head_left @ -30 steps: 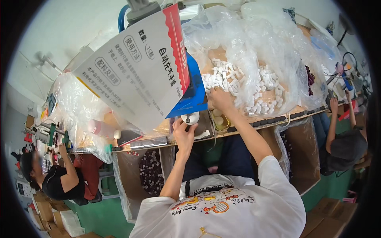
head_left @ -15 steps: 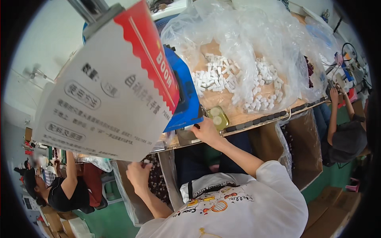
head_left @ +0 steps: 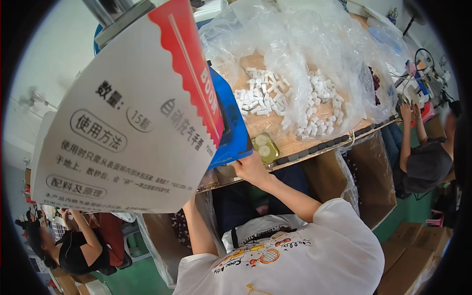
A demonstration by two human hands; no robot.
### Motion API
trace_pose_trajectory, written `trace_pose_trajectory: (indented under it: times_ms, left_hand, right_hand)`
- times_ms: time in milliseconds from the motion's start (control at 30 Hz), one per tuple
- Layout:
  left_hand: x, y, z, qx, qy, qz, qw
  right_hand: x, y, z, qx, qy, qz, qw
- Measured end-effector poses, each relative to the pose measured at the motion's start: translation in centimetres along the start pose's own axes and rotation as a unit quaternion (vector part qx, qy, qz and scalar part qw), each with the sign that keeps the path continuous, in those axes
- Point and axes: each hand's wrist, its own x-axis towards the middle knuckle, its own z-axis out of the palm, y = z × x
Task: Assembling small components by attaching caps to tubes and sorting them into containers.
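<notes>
A large white and red printed card [head_left: 123, 132] hangs in front of a blue machine [head_left: 230, 145] and covers much of the work spot. My right hand [head_left: 250, 168] is at the machine's lower edge, beside a grey metal part, with its visible fingers curled in. The machine hides the fingertips and whatever they hold. My left forearm [head_left: 199, 228] reaches up behind the card's bottom edge, which hides my left hand. Just right of my right hand, a green tray [head_left: 272, 153] with round pale pieces lies on the table.
Clear plastic bags [head_left: 295, 44] with many small white cylinders [head_left: 263, 91] cover the wooden table, edged with dark padding [head_left: 314, 152]. Below it stand lined cardboard boxes [head_left: 371, 172], one holding small dark pieces. Co-workers sit to the left [head_left: 81, 246] and right [head_left: 428, 167].
My left hand has moved up from above the box of dark pieces, where it pinched something small and pale, to behind the card. My right hand stays by the machine. The view has shifted slightly.
</notes>
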Motion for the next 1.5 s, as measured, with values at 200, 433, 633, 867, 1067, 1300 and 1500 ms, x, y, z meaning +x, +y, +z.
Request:
trace_pose_trajectory:
  times_ms: [200, 433, 633, 867, 1067, 1300, 1500]
  left_hand:
    - [0.2, 9.2, -0.7, 0.011, -0.017, 0.016, 1.000]
    - [-3.9, 14.3, -4.2, -0.094, 0.085, 0.007, 0.992]
    - [-3.6, 17.4, -2.9, -0.263, 0.084, 0.002, 0.961]
    - [-1.4, 20.6, -1.1, -0.170, 0.054, 0.017, 0.984]
    - [-2.0, 18.2, 1.5, -0.137, 0.182, 0.098, 0.969]
    - [-1.5, 18.3, 0.9, -0.133, 0.091, 0.054, 0.985]
    - [-1.2, 18.4, 0.6, -0.108, 0.082, 0.075, 0.988]
  right_hand:
    - [-0.1, 1.1, -1.2, -0.007, -0.061, 0.056, 0.997]
    - [-2.9, 8.8, -15.8, -0.319, -0.067, 0.176, 0.929]
    - [-4.9, 11.3, -16.9, -0.271, -0.017, 0.114, 0.956]
    - [-4.0, 7.4, -12.0, 0.097, 0.130, 0.278, 0.947]
    - [-3.0, 7.0, -7.4, -0.168, -0.014, 0.003, 0.986]
    - [0.2, 0.6, -3.8, 0.213, 0.108, 0.230, 0.944]
    - [0.3, 0.3, -1.4, 0.017, 0.040, -0.006, 0.999]
